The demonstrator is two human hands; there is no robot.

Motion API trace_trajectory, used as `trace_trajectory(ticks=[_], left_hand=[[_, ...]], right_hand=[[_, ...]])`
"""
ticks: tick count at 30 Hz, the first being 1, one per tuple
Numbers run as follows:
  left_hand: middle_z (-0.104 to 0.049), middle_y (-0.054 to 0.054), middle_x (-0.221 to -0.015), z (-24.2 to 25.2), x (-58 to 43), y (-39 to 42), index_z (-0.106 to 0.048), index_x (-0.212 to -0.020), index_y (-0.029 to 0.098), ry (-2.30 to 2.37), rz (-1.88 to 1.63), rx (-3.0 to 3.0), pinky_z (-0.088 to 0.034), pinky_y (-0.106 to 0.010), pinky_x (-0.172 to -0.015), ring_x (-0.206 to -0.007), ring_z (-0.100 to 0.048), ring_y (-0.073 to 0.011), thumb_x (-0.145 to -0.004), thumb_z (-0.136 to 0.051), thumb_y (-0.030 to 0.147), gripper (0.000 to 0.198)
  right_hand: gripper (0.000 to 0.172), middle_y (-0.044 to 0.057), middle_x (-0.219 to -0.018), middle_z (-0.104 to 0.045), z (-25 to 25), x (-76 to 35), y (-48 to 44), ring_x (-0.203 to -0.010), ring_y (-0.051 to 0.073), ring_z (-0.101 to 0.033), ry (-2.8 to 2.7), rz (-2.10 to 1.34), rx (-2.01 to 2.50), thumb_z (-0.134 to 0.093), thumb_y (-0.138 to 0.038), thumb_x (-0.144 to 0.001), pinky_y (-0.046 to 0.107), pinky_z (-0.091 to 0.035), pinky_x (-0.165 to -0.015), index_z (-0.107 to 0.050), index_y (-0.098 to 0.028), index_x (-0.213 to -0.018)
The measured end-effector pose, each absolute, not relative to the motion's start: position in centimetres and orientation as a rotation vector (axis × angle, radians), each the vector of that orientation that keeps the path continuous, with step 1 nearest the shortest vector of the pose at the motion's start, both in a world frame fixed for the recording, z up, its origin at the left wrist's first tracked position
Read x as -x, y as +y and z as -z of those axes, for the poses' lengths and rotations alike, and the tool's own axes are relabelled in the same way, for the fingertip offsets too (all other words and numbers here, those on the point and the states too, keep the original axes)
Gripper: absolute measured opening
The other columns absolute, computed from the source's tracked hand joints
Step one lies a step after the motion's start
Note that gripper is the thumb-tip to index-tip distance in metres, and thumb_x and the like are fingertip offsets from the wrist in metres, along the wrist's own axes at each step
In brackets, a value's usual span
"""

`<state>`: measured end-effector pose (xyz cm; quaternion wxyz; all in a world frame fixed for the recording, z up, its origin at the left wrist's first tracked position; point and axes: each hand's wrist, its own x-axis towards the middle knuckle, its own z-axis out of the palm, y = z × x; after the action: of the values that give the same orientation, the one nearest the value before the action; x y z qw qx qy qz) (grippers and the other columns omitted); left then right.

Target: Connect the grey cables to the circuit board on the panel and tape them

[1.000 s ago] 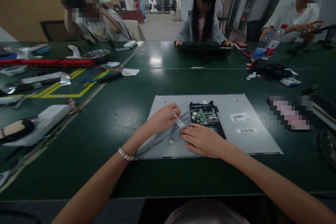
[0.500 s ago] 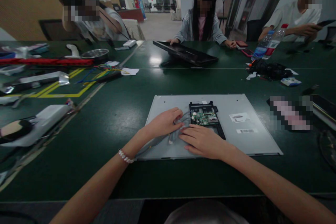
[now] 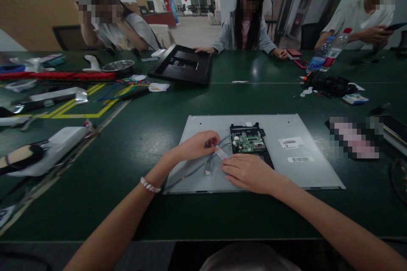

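Observation:
A flat grey metal panel (image 3: 307, 173) lies on the green table before me, with a black bracket (image 3: 269, 159) and a green circuit board (image 3: 249, 144) at its middle. My left hand (image 3: 200, 144) is closed, pinching the upper end of a short whitish, tape-like strip (image 3: 221, 152). Grey cables (image 3: 193, 172) run from the board beneath this hand to the panel's left side. My right hand (image 3: 249, 171) lies flat on the panel, fingers stretched out, their tips touching the strip's lower end. A loose cable end (image 3: 208, 169) rests between the hands.
Across the table a person's hand holds a black monitor frame (image 3: 181, 65). Two other people sit opposite. To the left are a white power strip (image 3: 60, 144) and coloured wires (image 3: 124, 91). Bottles (image 3: 330, 55), a black bundle (image 3: 330, 84) and a phone (image 3: 352, 137) lie right.
My left hand has lifted slightly off the cables, and the whitish strip now shows between my hands. Across the table, the black frame has swung left and tilted up.

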<state>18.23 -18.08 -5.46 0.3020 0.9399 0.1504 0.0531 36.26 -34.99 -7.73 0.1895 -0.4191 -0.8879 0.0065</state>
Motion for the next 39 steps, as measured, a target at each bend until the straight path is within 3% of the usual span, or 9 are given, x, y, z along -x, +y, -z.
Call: trace_trajectory(ticks=[15, 32, 39], left_hand=[[-0.059, -0.002, -0.082, 5.7, -17.8, -17.0, -0.059, -0.091, 0.016, 0.537, -0.161, -2.544, -0.043, -0.025, -0.069, -0.071, -0.055, -0.013, -0.085, -0.051, 0.021, 0.011], [-0.063, -0.003, -0.086, 5.4, -17.4, -16.7, -0.062, -0.09, 0.018, 0.637, -0.353, -2.517, -0.045, -0.025, -0.067, -0.072, -0.057, -0.0129, -0.086, -0.053, 0.023, 0.011], [-0.062, -0.002, -0.079, 4.6, -17.3, -16.6, -0.062, -0.083, 0.017, 0.704, -0.55, -2.528, -0.043, -0.024, -0.063, -0.07, -0.055, -0.0122, -0.087, -0.051, 0.023, 0.013]], right_hand=[[0.024, 0.01, -0.118, -0.069, 7.5, -36.7, -35.2, -0.106, 0.018, -0.065, -2.497, -0.079, 1.191, -0.045, -0.022, -0.099, 0.035, -0.046, -0.1, -0.067, -0.016, -0.104], [0.028, 0.007, -0.117, -0.07, 6.5, -38.1, -35.3, -0.106, 0.018, -0.064, -2.36, -0.059, 1.163, -0.044, -0.022, -0.099, 0.039, -0.046, -0.103, -0.066, -0.015, -0.114], [0.035, 0.009, -0.124, -0.067, 5.4, -43.7, -34.5, -0.112, 0.021, -0.063, -2.083, 0.129, 1.558, -0.04, -0.025, -0.098, 0.043, -0.05, -0.099, -0.062, -0.018, -0.125]])
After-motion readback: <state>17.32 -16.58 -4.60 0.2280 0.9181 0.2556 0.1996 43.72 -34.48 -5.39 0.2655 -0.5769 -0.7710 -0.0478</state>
